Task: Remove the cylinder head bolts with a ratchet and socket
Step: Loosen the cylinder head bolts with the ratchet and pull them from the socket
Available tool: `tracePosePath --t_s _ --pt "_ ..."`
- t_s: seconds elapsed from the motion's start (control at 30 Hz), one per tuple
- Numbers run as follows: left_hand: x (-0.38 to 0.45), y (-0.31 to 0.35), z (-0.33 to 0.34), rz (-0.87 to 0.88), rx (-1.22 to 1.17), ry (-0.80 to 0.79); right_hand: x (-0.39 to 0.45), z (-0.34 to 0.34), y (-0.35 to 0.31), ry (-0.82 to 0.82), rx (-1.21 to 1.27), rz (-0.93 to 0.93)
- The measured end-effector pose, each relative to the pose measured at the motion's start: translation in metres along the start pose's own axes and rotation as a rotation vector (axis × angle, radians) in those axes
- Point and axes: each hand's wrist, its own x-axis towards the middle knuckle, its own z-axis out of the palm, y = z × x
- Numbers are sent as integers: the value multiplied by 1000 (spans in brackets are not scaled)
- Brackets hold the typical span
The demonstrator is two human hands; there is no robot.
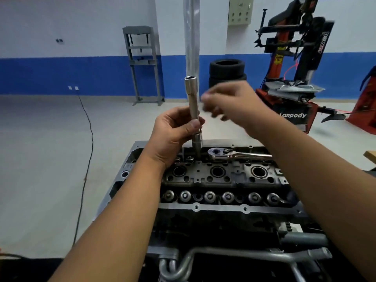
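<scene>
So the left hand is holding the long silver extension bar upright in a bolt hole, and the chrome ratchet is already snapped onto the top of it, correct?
Not quite. The head view shows the chrome ratchet lying loose on the grey cylinder head, not on the bar. The left hand does hold the long silver extension bar upright in a bolt hole.

light: even, bright, no hard shadows
blur: bare right hand (227, 100) motion-smeared
edges: wide-angle bowing

The extension bar (192, 100) is brushed metal with a satin look, and the ratchet (234, 154) is polished chrome, properly shiny. The cylinder head (203, 178) is dull cast metal, grimy and dark. The tyres (227, 72) are matt black rubber.
</scene>
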Motion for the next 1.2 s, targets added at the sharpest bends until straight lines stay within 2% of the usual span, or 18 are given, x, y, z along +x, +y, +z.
tracePosePath --t_s 0.07,0.1,0.2,0.3,0.4,0.5,0.67,0.8,0.97,1.07,1.2 --pt "1 -2 1 26 13 57 16 15 -20 38 463 -32" --pt "2 -3 0 42 14 79 21 24 -25 28 586 -77" --pt "2 -7 -2 79 23 100 25 53 -26 -16 779 -203" --pt "4 -7 -5 47 19 104 27 64 -15 -21 931 -178" --pt "1 -6 -7 -61 -37 50 26 60 -6 -73 930 -138" --pt "-2 -6 -4 -96 -33 -30 26 49 0 -104 818 -116" --pt "-4 -7 -5 -54 57 30 26 52 -1 -191 842 -50" --pt "-5 -7 -6 22 161 121 23 63 -1 -224 886 -83" --pt "-5 -4 -8 -95 14 17 25 55 1 -257 916 -36" --pt "-5 -8 -8 -60 53 -21 22 50 5 -263 900 -28" --pt "-5 -7 -8 -36 96 20 21 50 8 -264 940 -122"
